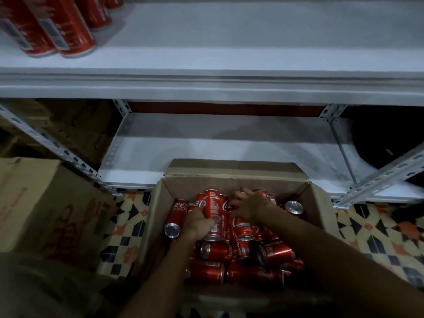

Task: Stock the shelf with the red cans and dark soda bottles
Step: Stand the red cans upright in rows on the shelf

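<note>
Open cardboard box (236, 182), on the floor before the white shelf (229, 88), holds loose red cans (270, 251). Left hand (198, 222) grips 1 red can (212, 206). Right hand (250, 206), fingers curled, grasps another can at the box's far side.

Both hands in the can box (236, 180) — left hand (198, 222) grips one can (212, 208).

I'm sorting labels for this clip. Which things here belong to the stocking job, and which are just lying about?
Part of the job:
- red cans in the open box
- upright cans already on the upper shelf
- left hand gripping a can
- right hand on the cans

Lying about:
- closed carton, left
- patterned floor
</note>
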